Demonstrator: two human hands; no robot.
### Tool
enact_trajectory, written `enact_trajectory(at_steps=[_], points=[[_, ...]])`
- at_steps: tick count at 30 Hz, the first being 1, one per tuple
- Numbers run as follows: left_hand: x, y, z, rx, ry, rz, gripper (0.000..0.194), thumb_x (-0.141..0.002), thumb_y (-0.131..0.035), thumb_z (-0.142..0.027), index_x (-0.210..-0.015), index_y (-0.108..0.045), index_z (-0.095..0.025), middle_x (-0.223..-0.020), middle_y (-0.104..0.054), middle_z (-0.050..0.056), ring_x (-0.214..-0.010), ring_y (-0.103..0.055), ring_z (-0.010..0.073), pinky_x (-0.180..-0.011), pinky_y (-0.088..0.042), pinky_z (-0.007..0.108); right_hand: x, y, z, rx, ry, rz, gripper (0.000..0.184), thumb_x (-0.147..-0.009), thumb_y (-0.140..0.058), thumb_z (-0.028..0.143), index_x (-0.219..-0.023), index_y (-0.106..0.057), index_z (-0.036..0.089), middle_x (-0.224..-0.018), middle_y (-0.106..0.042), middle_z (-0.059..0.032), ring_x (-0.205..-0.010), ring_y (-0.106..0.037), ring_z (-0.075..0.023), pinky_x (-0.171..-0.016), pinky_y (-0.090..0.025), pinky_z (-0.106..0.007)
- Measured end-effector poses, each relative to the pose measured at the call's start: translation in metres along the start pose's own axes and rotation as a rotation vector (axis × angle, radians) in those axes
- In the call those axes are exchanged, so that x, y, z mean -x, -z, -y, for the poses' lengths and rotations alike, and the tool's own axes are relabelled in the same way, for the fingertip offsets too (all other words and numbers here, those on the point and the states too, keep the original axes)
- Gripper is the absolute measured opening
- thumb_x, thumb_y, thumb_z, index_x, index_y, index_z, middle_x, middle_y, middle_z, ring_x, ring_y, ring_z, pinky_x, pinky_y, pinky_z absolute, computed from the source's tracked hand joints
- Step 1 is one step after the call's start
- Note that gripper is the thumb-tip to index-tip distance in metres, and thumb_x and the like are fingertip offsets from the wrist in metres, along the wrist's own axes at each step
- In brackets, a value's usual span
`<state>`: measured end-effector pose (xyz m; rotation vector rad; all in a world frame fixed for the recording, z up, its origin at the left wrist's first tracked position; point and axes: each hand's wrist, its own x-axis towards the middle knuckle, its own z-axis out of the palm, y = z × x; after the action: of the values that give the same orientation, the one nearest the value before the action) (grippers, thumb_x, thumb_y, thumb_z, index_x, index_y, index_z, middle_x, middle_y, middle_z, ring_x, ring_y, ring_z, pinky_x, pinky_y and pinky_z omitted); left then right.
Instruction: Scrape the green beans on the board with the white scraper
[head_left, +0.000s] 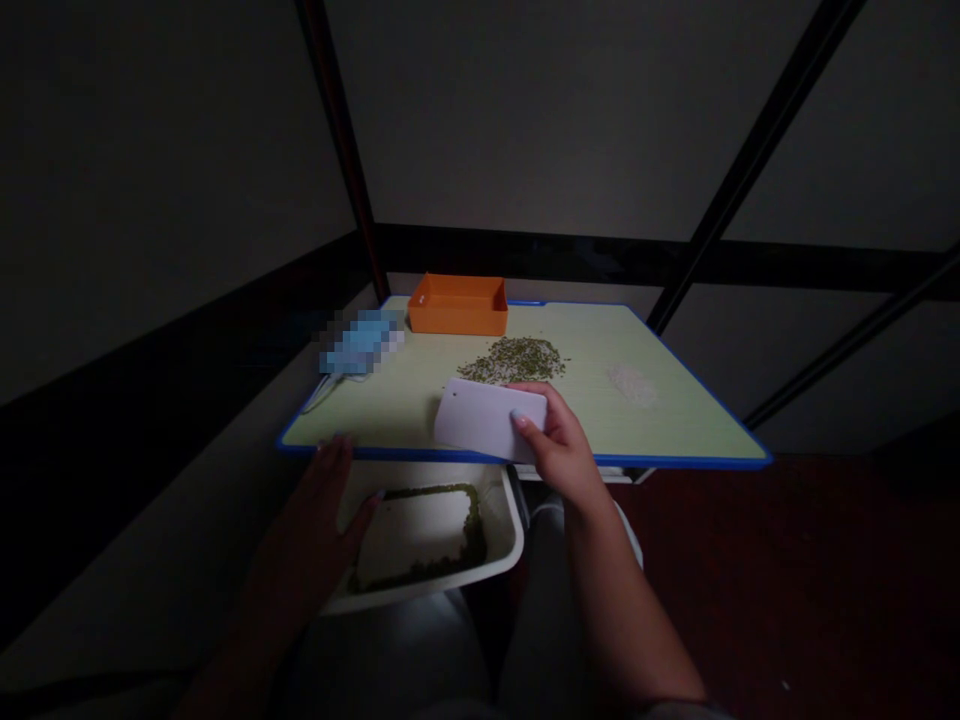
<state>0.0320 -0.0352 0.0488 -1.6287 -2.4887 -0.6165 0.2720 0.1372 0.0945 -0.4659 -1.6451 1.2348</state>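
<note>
My right hand point(559, 445) is closed on a white rectangular card point(480, 415) with a small hole near one corner, thumb on top. The card is tilted over the table's front edge, just before a spread of small green beans or seeds point(521, 360). My left hand point(322, 515) is at the left side of a white basin point(512, 520), fingers apart and extended towards the table edge, thumb over the basin's inside. Whether it touches the rim is hard to tell in the dim light. More green bits point(474, 535) line the basin floor's edges.
On the blue-edged, pale green table point(675, 425) stands an orange box point(459, 318) at the back. A small patch of whitish grains point(632, 385) lies to the right. A blurred blue item point(361, 342) with a white cord is at the left. Walls enclose the table's back and left.
</note>
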Motion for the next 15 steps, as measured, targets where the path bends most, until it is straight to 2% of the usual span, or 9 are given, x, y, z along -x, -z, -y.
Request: enact_trajectory(at_steps=[4, 9, 15], points=[[0.000, -0.002, 0.002, -0.009, -0.016, -0.023, 0.077, -0.086, -0.036, -0.059, -0.147, -0.031, -0.012, -0.158, -0.032, 0.013, -0.147, -0.027, 0.0252, -0.119, -0.031, 0.044, 0.002, -0.002, 0.001, 0.021, 0.003, -0.015, 0.021, -0.088, -0.058, 0.026, -0.110, -0.058, 0.023, -0.105, -0.066, -0.0026, -0.096, -0.060, -0.0174, -0.085, -0.047, -0.029], [0.001, -0.001, 0.003, -0.014, -0.030, -0.032, 0.074, -0.087, -0.037, -0.057, -0.147, -0.032, -0.014, -0.158, -0.033, 0.011, -0.148, -0.026, 0.0240, -0.119, -0.032, 0.042, 0.003, -0.003, 0.001, 0.064, 0.005, 0.066, 0.023, -0.089, -0.056, 0.024, -0.112, -0.058, 0.023, -0.107, -0.067, -0.0029, -0.097, -0.061, -0.0172, -0.086, -0.048, -0.029], [0.002, -0.001, 0.001, -0.011, -0.006, -0.015, 0.076, -0.086, -0.038, -0.057, -0.147, -0.032, -0.012, -0.158, -0.032, 0.013, -0.148, -0.027, 0.0258, -0.119, -0.031, 0.044, 0.013, -0.015, 0.014, 0.211, 0.097, -0.002, 0.022, -0.095, -0.049, 0.024, -0.116, -0.056, 0.023, -0.111, -0.068, -0.0048, -0.099, -0.065, -0.0174, -0.084, -0.052, -0.028]])
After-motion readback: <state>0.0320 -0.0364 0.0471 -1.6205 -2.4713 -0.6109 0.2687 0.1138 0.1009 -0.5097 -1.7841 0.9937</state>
